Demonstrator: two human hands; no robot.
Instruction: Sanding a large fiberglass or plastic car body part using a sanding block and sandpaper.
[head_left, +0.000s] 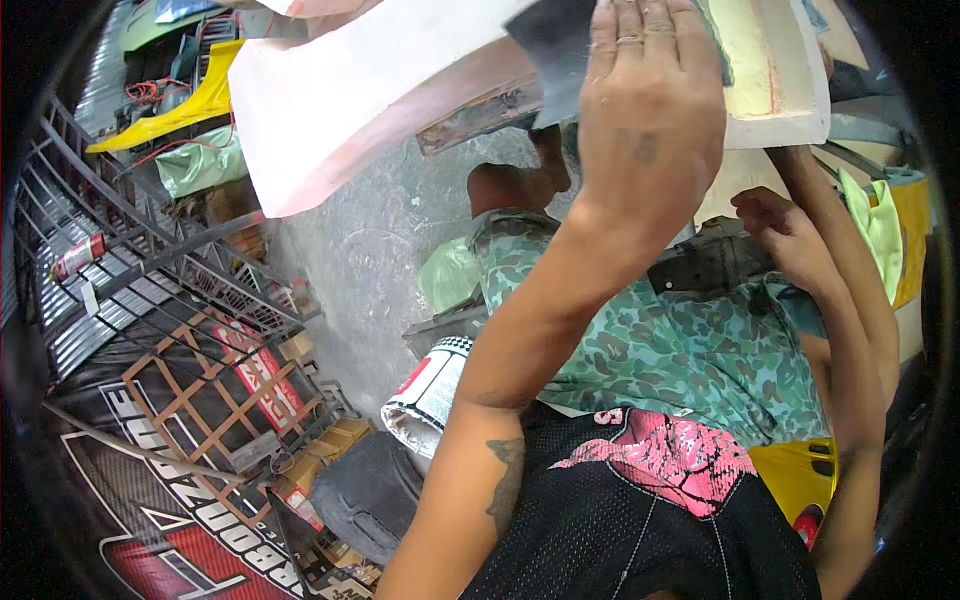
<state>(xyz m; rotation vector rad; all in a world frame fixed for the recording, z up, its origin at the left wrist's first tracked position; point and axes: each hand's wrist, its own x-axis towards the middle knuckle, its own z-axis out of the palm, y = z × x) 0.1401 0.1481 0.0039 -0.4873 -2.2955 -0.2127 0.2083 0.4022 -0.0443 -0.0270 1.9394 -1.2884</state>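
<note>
My left hand lies with its fingers together on a dark grey sheet that looks like sandpaper, pressing it onto a large curved panel. The panel is white with pinkish patches. The sheet shows on both sides of the hand. Right of the hand, the panel's pale yellow section has a whitish rim. My right hand is off the panel, below its right end, with fingers curled and nothing visible in them. Beside it runs another bare limb; whose it is I cannot tell.
On the left stand a black metal rack, a yellow curved part and a red can. A white bucket sits near my left elbow, beside a dark container. A green cloth hangs at the right.
</note>
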